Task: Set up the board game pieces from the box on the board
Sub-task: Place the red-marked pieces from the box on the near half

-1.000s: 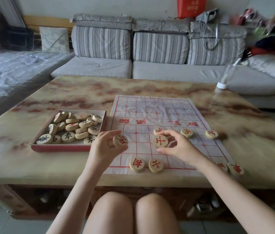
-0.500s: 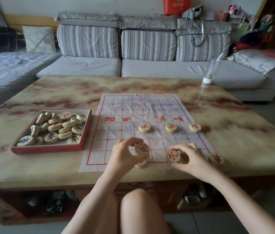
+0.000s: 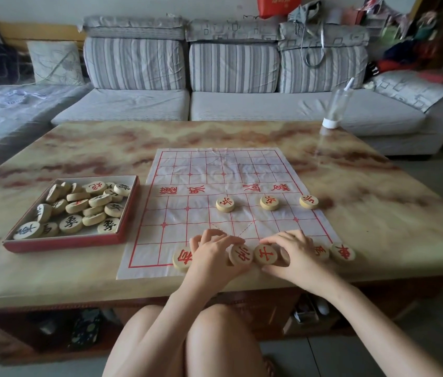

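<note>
Piece [image 3: 323, 253] pt. hidden behind R hand [image 3: 296, 254].

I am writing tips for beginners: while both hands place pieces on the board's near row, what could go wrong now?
1. The left hand and right hand hold the left-hand piece and right-hand piece almost touching; setting one down may knock the other.
2. The board sheet looks thin and creased; a dragging wrist could shift it and the three far pieces.
3. This row lies near the table edge; a nudged piece might fall.
</note>
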`<action>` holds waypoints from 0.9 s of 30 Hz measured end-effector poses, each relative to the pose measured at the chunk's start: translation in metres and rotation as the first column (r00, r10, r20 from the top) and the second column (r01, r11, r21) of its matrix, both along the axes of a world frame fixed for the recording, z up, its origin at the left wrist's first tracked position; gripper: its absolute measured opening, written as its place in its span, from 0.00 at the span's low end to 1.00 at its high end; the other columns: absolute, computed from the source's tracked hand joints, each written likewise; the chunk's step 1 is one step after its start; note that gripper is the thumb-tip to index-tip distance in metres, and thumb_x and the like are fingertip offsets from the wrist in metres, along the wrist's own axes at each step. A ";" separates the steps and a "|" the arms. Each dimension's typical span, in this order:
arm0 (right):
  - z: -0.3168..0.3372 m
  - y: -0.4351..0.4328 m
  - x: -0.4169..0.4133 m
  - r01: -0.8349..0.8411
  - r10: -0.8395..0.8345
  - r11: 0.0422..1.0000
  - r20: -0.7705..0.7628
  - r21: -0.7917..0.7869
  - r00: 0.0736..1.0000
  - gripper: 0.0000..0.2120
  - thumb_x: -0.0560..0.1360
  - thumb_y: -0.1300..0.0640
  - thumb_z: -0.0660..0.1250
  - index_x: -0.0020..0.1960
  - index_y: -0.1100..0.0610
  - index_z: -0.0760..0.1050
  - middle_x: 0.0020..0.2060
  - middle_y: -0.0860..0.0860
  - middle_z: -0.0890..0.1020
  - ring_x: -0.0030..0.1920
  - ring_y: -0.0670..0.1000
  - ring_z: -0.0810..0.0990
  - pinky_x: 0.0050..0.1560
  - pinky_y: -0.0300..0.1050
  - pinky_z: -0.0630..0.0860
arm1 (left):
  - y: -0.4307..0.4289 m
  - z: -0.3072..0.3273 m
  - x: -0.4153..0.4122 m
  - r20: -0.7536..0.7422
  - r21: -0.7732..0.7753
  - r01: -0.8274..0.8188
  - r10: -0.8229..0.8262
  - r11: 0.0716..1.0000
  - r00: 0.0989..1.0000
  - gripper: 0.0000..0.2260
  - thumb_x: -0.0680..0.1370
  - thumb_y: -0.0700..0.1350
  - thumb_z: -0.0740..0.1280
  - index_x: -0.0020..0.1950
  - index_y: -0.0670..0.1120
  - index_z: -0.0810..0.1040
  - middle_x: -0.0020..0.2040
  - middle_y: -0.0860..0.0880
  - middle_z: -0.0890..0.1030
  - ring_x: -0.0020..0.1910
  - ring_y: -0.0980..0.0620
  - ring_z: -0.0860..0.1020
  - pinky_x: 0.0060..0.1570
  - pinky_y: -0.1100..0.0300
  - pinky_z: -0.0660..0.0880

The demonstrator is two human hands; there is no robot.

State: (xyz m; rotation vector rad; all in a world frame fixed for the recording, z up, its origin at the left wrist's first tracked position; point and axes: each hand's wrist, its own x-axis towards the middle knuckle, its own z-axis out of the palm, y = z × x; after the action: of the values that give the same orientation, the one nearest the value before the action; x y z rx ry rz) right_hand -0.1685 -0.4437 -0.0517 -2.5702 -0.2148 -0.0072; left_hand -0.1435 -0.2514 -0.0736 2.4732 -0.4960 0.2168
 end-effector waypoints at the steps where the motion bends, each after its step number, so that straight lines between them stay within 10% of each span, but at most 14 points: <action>1: 0.000 -0.001 0.001 0.001 -0.001 1.000 0.002 -0.007 1.000 0.22 0.71 0.49 0.71 0.62 0.46 0.70 0.45 0.31 0.62 0.54 0.43 0.58 0.58 0.40 0.57 | 0.000 -0.003 0.002 0.011 0.018 0.016 -0.016 1.000 1.000 0.25 0.66 0.65 0.67 0.60 0.57 0.76 0.55 0.57 0.76 0.64 0.57 0.63 0.55 0.61 0.51; 27: -0.010 -0.003 0.006 -0.015 0.018 0.995 0.029 -0.100 0.999 0.27 0.70 0.42 0.68 0.67 0.41 0.65 0.56 0.35 0.66 0.62 0.42 0.57 0.54 0.41 0.52 | 0.003 -0.012 0.006 0.073 0.073 0.011 -0.017 0.997 0.997 0.29 0.64 0.68 0.65 0.62 0.58 0.73 0.58 0.59 0.75 0.64 0.53 0.63 0.57 0.60 0.51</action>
State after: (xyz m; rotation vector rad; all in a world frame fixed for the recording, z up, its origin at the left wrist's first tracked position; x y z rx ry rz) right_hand -0.1621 -0.4463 -0.0614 -2.6687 -0.2536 -0.0293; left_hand -0.1377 -0.2481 -0.0860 2.5388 -0.5611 0.2899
